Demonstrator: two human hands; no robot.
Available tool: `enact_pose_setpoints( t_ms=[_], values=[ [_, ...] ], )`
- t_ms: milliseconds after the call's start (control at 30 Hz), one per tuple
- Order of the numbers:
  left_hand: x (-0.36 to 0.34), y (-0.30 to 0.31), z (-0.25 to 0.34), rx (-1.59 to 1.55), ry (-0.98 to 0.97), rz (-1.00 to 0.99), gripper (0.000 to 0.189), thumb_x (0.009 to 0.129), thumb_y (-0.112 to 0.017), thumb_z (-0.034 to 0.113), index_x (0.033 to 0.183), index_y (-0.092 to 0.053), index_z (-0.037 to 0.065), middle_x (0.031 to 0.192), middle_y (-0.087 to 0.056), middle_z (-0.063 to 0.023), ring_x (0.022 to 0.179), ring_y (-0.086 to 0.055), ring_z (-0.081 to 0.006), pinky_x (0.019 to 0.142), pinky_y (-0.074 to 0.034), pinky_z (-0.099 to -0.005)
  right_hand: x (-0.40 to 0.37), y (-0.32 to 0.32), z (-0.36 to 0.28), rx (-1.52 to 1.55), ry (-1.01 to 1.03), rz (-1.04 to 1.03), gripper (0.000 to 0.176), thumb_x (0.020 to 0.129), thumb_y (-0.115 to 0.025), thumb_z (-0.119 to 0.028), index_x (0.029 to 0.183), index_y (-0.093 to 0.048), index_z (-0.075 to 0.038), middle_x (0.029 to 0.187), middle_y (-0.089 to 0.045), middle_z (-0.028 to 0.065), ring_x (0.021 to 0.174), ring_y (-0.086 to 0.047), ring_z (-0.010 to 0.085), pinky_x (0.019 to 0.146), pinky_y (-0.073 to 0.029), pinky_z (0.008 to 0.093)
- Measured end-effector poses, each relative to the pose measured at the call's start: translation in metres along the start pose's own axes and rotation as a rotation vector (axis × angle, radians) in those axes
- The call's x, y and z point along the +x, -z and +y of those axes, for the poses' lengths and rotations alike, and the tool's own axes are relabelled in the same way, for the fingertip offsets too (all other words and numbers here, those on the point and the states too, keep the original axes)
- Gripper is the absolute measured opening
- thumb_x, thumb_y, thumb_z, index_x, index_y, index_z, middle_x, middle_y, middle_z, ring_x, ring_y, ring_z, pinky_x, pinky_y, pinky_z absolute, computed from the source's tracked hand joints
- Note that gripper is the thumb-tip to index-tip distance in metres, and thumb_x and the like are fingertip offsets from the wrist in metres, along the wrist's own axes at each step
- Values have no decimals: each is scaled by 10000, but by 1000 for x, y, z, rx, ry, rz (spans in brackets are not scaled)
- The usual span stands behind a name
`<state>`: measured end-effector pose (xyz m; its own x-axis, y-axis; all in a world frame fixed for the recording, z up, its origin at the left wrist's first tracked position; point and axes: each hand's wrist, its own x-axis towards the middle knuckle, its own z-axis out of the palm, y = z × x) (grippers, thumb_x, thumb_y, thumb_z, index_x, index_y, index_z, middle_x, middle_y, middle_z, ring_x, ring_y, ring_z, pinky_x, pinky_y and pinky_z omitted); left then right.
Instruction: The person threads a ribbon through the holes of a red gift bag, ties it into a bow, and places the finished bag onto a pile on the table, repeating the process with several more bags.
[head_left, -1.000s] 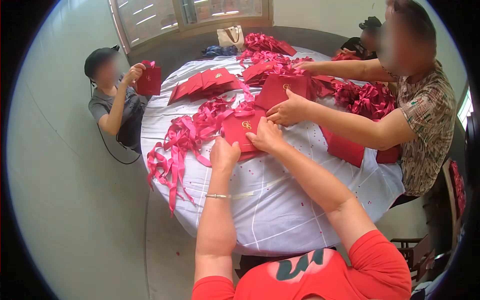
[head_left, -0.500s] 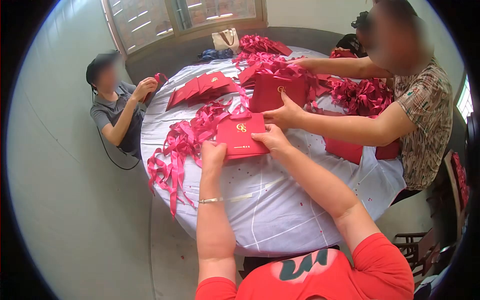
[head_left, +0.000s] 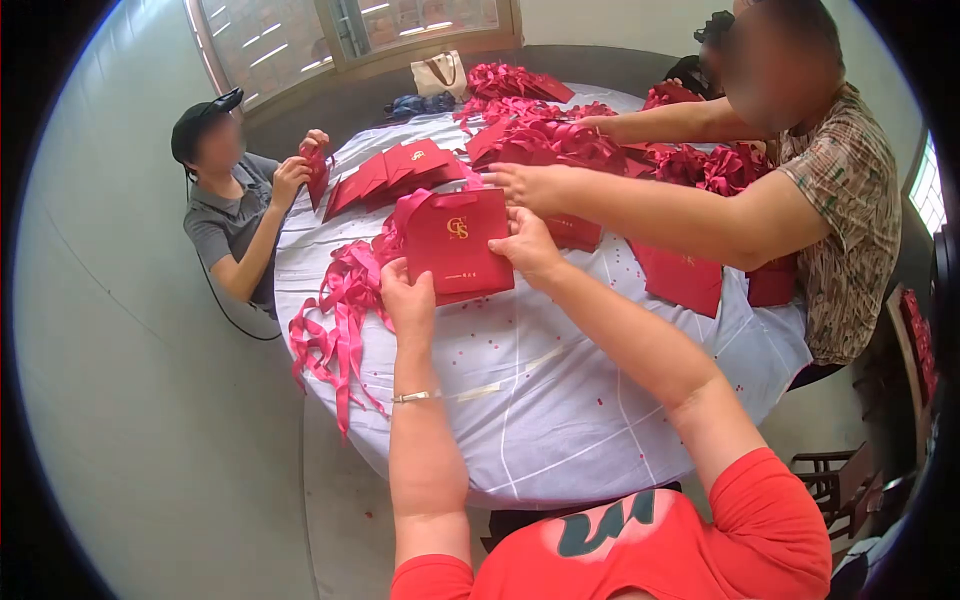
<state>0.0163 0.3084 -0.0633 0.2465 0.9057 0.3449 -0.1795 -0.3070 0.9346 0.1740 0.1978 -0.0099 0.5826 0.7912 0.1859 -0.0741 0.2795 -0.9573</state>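
Between my two hands is a red paper gift bag point(head_left: 458, 240) with gold lettering and a pink ribbon at its top, possibly with more bags behind it. My left hand point(head_left: 408, 298) grips its lower left edge, thumb in front. At the right edge, my right hand point(head_left: 525, 246) pinches the bag, thumb on the front face. Loose pink ribbons point(head_left: 345, 300) lie just left of my left hand and hang over the table edge. A co-worker's hand point(head_left: 530, 188) reaches in just beyond my right hand, over another red bag point(head_left: 575, 232).
The round table wears a white cloth point(head_left: 560, 420) dotted with small red bits. Red bags point(head_left: 395, 168) stand in a row at the far left, near a seated person point(head_left: 230, 200) holding one. Ribboned bags point(head_left: 520, 85) lie at the back by a tote bag point(head_left: 438, 75).
The bag in my hands has moved left and tilted more upright, showing more of its front. The co-worker's near hand has shifted up and left; the person at left now has both hands raised.
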Motion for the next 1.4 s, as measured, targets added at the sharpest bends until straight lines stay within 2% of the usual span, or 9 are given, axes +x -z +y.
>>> enact_pose_setpoints(
  t_ms=[233,300,400,533,833,1067,1100,1233,1400],
  values=[
    [-1,-8,-19,60,-11,5,518,775,-656,-47,1236,-420,-48,1109,-598,-161,998,-599,-212,839,-498,-283,34,-2,63,-50,188,199,464,740,-609,110,1193,-544,32,1084,-670,129,958,-656,185,842,-535,313],
    [-2,-10,-27,394,-110,35,516,750,-692,11,1207,-461,-55,1078,-604,-152,964,-603,-216,846,-498,-318,36,5,82,-120,111,252,387,726,-644,72,1108,-608,25,1017,-693,123,895,-671,188,804,-543,323],
    [-18,-11,10,458,-7,-43,553,762,-702,117,1226,-475,-81,1120,-616,-241,1052,-615,-321,933,-473,-375,43,14,111,-138,23,212,380,735,-654,71,1110,-597,45,1006,-689,140,877,-677,195,781,-552,314],
    [-23,-14,26,565,-1,-60,590,770,-718,153,1242,-469,-99,1150,-607,-297,1113,-600,-381,972,-460,-409,26,12,90,-20,-26,232,362,762,-651,87,1116,-574,61,993,-682,158,861,-682,213,761,-567,318],
    [-27,-18,21,575,-72,-123,537,760,-720,174,1196,-530,-75,1090,-643,-262,1053,-632,-341,910,-487,-399,42,36,59,1,-66,396,291,766,-655,77,1049,-617,19,953,-689,120,813,-679,203,715,-554,323],
    [-31,-23,14,613,-109,-253,473,784,-712,150,1182,-574,-66,1090,-652,-217,1005,-629,-299,873,-487,-396,32,101,50,-843,184,345,576,779,-727,-285,1205,-554,63,1151,-626,251,1099,-602,359,962,-471,402],
    [-31,-22,11,590,-130,-273,490,791,-693,161,1196,-536,-65,1104,-634,-285,1017,-629,-398,898,-487,-432,19,105,40,-899,233,344,607,770,-718,-326,1198,-547,69,1196,-598,266,1154,-556,402,1001,-438,429],
    [-43,-30,29,583,-176,-333,440,819,-667,131,1193,-546,-65,1120,-633,-271,1049,-618,-380,914,-478,-430,-23,154,3,-1258,329,233,626,767,-713,-335,1237,-537,40,1199,-549,235,1167,-493,375,1039,-381,442],
    [-58,-42,33,468,-187,-367,410,834,-645,97,1194,-549,-71,1126,-639,-267,1078,-619,-369,931,-477,-426,-55,242,-36,-1613,272,407,801,739,-729,-471,1319,-476,20,1332,-481,220,1255,-432,385,1064,-361,459]
  ],
)
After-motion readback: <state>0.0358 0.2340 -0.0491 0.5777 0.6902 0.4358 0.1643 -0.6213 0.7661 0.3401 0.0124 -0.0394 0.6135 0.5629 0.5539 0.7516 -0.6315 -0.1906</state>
